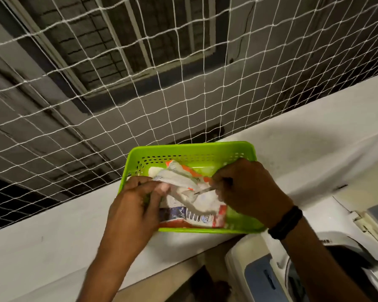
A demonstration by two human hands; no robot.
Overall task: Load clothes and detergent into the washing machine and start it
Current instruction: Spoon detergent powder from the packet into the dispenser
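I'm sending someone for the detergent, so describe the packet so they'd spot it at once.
On the white ledge beside the washing machine sits a lime green basket. The packet lies in it, its crumpled top pinched by the left hand and right hand. Its red and blue print on white marks it out.

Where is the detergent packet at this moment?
In the head view the detergent packet lies mid-frame inside the green basket on the white ledge, its top pinched by the left hand and right hand.
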